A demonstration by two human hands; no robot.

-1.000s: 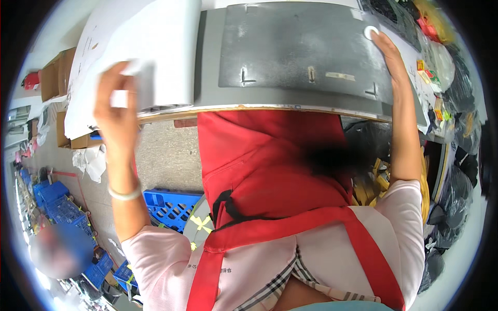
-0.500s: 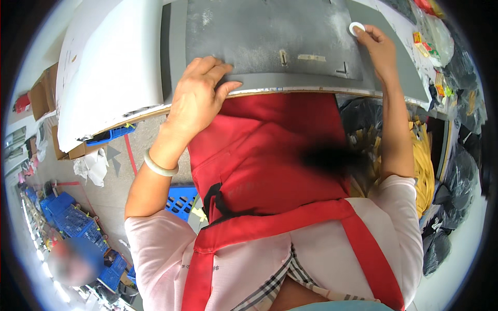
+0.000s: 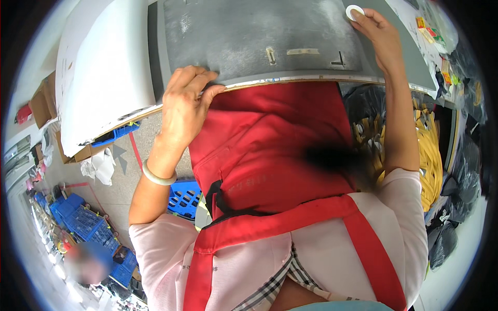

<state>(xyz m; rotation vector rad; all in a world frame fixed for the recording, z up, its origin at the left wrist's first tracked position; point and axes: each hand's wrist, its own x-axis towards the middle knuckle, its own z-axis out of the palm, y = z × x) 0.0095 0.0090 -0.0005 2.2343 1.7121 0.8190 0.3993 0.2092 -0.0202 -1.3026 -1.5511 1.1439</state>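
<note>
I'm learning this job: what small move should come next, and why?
Perhaps move the left hand to the white sheet: that hand rests nearby at the table's edge, while the right hand is busy pinching a white disc.

White disc (image 3: 350, 9) in right hand (image 3: 381, 39) beside dark panel (image 3: 249, 39), left hand (image 3: 185, 101) at table's near edge (image 3: 285, 80)

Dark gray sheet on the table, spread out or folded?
Spread out: the dark gray sheet lies flat, a pale tape strip on its face, with no fold showing. Its far edge is out of view.
</note>
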